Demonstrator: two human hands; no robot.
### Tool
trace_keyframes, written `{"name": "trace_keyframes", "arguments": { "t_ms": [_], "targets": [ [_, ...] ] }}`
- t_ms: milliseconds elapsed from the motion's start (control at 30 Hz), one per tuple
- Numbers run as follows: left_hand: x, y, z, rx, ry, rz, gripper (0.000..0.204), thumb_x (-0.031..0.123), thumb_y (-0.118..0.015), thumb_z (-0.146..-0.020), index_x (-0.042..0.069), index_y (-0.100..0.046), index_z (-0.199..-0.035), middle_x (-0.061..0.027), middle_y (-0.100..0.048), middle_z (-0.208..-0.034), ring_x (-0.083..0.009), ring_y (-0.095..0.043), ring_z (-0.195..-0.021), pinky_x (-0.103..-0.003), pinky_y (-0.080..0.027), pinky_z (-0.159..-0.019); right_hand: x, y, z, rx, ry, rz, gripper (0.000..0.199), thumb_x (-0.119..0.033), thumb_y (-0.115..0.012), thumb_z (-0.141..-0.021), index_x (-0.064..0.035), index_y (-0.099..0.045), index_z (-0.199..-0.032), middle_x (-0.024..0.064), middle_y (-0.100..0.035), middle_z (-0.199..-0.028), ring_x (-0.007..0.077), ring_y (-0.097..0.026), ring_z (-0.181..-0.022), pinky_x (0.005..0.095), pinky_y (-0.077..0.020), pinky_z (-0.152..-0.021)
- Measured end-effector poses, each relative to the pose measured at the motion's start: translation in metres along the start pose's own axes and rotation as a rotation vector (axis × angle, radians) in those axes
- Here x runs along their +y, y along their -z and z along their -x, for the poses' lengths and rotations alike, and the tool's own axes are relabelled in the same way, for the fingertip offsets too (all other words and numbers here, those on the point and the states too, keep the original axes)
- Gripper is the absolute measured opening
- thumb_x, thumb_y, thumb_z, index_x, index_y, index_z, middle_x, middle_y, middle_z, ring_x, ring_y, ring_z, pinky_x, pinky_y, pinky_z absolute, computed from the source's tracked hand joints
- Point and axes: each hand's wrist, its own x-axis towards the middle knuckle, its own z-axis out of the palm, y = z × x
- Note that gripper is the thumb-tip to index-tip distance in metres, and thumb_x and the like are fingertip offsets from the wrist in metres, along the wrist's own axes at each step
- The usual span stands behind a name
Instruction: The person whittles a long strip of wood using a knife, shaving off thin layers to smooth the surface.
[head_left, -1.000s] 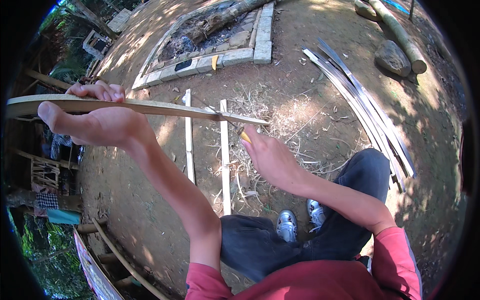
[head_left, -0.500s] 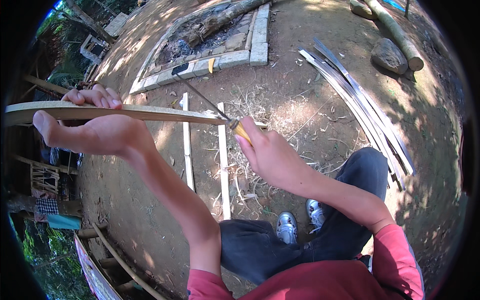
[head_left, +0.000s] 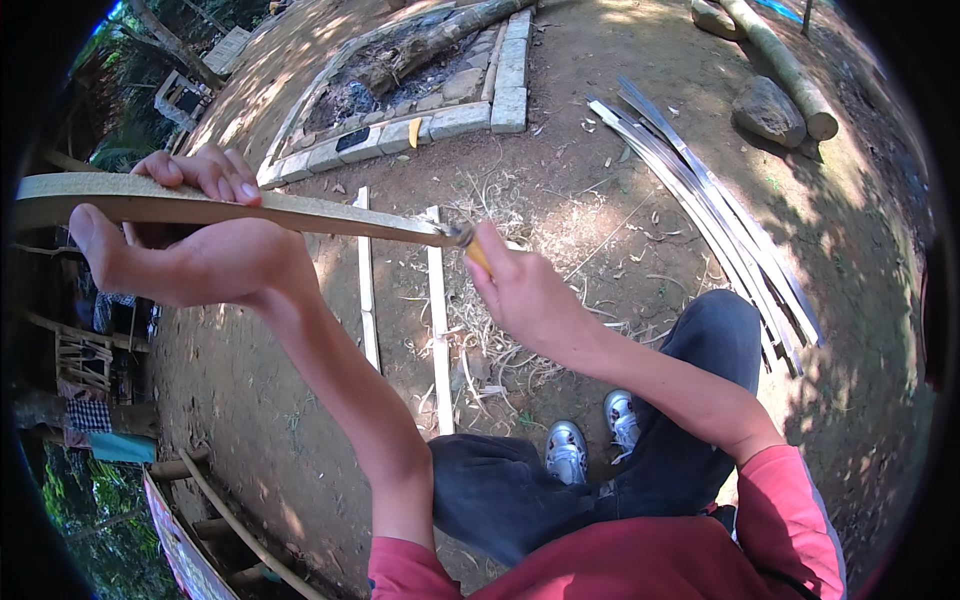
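Observation:
A long pale wooden strip (head_left: 330,216), bamboo-like, runs from the left edge toward the middle of the head view. My left hand (head_left: 200,265) is closed around it, thumb below and fingers over the far side. In my right hand (head_left: 525,295) is a knife (head_left: 479,252) with a yellow handle and a metal collar. The collar is at the strip's right end; the blade is blurred and barely shows, so whether it touches the wood cannot be told.
Two pale strips (head_left: 440,330) lie on the dirt below, beside curled shavings (head_left: 500,340). More long strips (head_left: 700,200) are stacked at the right. A stone-edged fire pit (head_left: 460,122) holds a log, and a rock (head_left: 768,110) sits by another log (head_left: 785,70).
The knife has turned: its blade stuck out up and left past the strip before, and now hardly shows near the strip's end. My left hand keeps its grip.

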Motion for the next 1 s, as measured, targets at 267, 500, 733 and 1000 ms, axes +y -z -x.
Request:
{"name": "trace_keyframes", "arguments": {
  "t_ms": [267, 500, 733, 1000],
  "targets": [
    [-0.006, 0.017, -0.009, -0.105, 0.008, 0.141, 0.061, 0.064, -0.045, -0.083, 0.004, -0.04, -0.077, -0.0063, -0.036, -0.07, -0.0135, -0.035, -0.046, -0.026, -0.028, -0.04, -0.034, 0.02, -0.008, 0.015, -0.019, -0.112, 0.022, -0.017, -0.046, -0.102, 0.0041, -0.041, -0.107, 0.019, -0.058, -0.055, 0.0356, -0.063, -0.048, 0.044, -0.0471, -0.041],
    [0.0, 0.007, -0.004, -0.088, 0.023, 0.125, 0.067, 0.069, -0.039, -0.085, 0.003, -0.042, -0.074, -0.0046, -0.033, -0.058, -0.0133, -0.035, -0.041, -0.026, -0.028, -0.039, -0.011, 0.008, -0.003, -0.12, -0.123, -0.04, 0.018, -0.016, -0.047, -0.101, 0.0003, -0.044, -0.108, 0.0186, -0.058, -0.06, 0.0341, -0.064, -0.053, 0.0431, -0.0472, -0.047],
    [-0.01, 0.005, -0.003, -0.128, 0.048, 0.204, 0.068, 0.069, -0.04, -0.085, 0.001, -0.043, -0.075, -0.0081, -0.04, -0.07, -0.0139, -0.037, -0.041, -0.027, -0.028, -0.039, 0.037, -0.018, 0.014, -0.192, -0.136, 0.208, 0.021, -0.017, -0.046, -0.102, 0.0015, -0.042, -0.112, 0.0166, -0.058, -0.061, 0.0324, -0.066, -0.057, 0.0421, -0.0477, -0.049],
    [-0.009, 0.013, -0.008, -0.155, 0.026, 0.195, 0.07, 0.069, -0.039, -0.084, -0.001, -0.046, -0.078, -0.0085, -0.042, -0.071, -0.0153, -0.039, -0.042, -0.028, -0.029, -0.04, -0.039, 0.041, -0.006, 0.008, -0.032, -0.093, 0.024, -0.016, -0.045, -0.102, 0.0007, -0.035, -0.114, 0.02, -0.058, -0.06, 0.0388, -0.063, -0.055, 0.0465, -0.0468, -0.047]
  ]
}}
